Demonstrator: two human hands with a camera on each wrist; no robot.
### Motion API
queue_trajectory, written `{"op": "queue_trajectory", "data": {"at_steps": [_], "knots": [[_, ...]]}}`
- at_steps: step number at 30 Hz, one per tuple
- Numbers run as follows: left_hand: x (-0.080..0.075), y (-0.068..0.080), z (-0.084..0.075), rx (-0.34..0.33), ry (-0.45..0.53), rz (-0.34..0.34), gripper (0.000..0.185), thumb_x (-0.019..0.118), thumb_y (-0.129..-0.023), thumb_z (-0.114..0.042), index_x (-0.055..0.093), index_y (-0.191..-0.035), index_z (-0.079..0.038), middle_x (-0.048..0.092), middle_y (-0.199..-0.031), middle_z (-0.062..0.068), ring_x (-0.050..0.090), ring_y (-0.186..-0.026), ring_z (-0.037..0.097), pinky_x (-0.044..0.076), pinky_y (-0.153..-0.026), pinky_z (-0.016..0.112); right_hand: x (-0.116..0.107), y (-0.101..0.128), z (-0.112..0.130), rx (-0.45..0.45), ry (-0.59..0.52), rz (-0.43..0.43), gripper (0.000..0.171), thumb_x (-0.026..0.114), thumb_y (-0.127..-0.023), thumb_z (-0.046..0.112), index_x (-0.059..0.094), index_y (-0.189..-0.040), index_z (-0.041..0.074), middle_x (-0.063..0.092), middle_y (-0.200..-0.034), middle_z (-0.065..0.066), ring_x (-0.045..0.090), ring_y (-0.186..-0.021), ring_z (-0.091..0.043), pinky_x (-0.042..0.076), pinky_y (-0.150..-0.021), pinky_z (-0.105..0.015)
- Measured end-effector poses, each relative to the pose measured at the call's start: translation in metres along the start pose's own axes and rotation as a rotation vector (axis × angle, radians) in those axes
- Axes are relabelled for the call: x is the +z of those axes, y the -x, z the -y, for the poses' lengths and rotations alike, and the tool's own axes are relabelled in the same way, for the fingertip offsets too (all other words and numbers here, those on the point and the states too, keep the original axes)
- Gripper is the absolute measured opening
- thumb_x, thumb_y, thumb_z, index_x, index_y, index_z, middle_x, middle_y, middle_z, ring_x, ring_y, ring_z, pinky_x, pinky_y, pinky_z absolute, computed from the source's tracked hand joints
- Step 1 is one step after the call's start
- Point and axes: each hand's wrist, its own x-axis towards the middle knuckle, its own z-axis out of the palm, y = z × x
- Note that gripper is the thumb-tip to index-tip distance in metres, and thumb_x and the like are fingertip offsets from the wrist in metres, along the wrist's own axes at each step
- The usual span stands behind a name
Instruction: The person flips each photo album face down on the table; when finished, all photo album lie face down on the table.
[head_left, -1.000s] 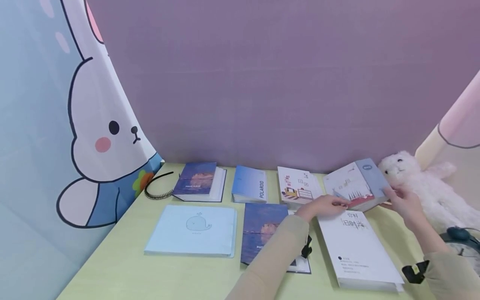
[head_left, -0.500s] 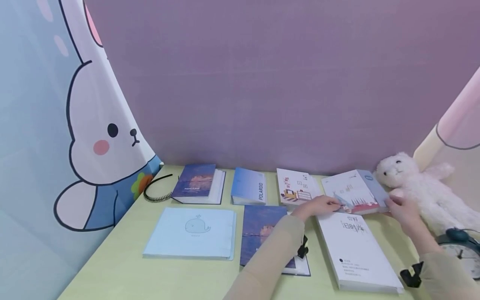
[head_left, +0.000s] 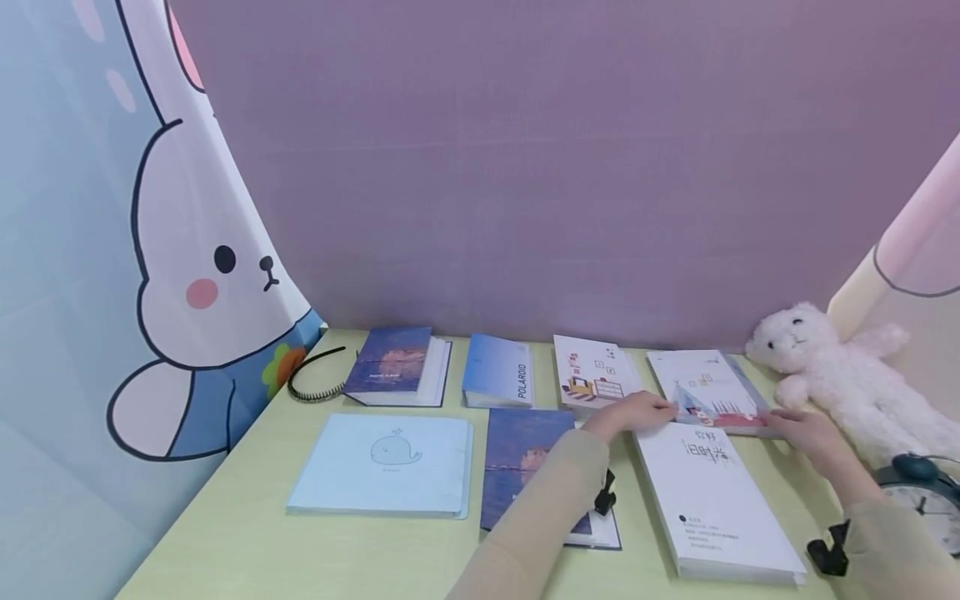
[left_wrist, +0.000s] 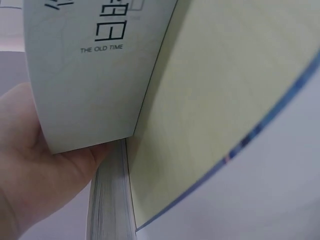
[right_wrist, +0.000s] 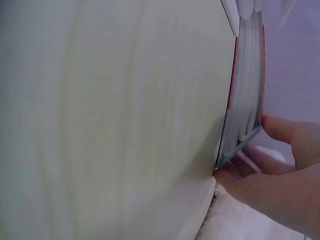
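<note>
A white photo album with a grey-blue spine and a red-edged drawing lies nearly flat at the back right. My right hand pinches its right near corner. In the right wrist view, the thumb of my right hand is on the cover and its fingers bend round the spine side. My left hand holds the near left corner of the same album. A taller white album lies just in front. In the left wrist view, that album's cover hides the fingertips of my left hand.
A white plush toy and an alarm clock are at the right. Leftward lie a truck-print album, a blue Polaroid album, two dark-blue albums, a whale album and a headband.
The white album has gone from tilted, with its spine side raised, down to lying nearly flat. My right hand has lowered with it, while my left hand has barely moved.
</note>
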Motion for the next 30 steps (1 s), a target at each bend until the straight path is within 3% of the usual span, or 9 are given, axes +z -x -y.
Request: {"op": "queue_trajectory", "data": {"at_steps": [12,19,25,30], "knots": [[0.0006,-0.0023,0.0020,0.053,-0.002,-0.011,0.038,0.041,-0.099,-0.040,0.054,-0.133,-0.028,0.051,-0.137,-0.013,0.043,-0.130,0.005,0.033,-0.108,0.021,0.0003,-0.0034,-0.0076,-0.103,0.117,-0.025,0.066,0.048,-0.097,0.034,0.033,-0.132,-0.021,0.030,-0.132,-0.046,0.040,-0.113,-0.053,0.043,-0.078,-0.037],[0.0024,-0.0020,0.0030,-0.003,0.002,-0.001,0.042,0.037,-0.100,-0.043,0.051,-0.135,-0.027,0.050,-0.138,-0.013,0.044,-0.128,0.006,0.035,-0.107,0.022,0.0019,-0.0044,-0.0068,-0.118,0.134,0.002,0.066,0.048,-0.097,0.033,0.031,-0.132,-0.021,0.028,-0.133,-0.046,0.036,-0.116,-0.056,0.042,-0.086,-0.053],[0.0038,-0.0029,0.0018,-0.030,0.015,0.003,0.045,0.033,-0.100,-0.047,0.050,-0.136,-0.027,0.050,-0.138,-0.011,0.044,-0.129,0.009,0.035,-0.108,0.025,0.0023,-0.0035,-0.0073,-0.117,0.126,0.004,0.067,0.048,-0.097,0.033,0.030,-0.133,-0.021,0.027,-0.133,-0.046,0.034,-0.118,-0.058,0.040,-0.088,-0.056],[0.0029,-0.0059,0.0025,0.019,0.047,-0.051,0.041,0.037,-0.100,-0.042,0.051,-0.135,-0.026,0.053,-0.136,-0.011,0.046,-0.127,0.008,0.037,-0.106,0.024,0.0025,-0.0042,-0.0043,-0.172,0.131,-0.069,0.064,0.054,-0.095,0.030,0.037,-0.131,-0.019,0.035,-0.130,-0.045,0.039,-0.114,-0.059,0.044,-0.084,-0.054]]}}
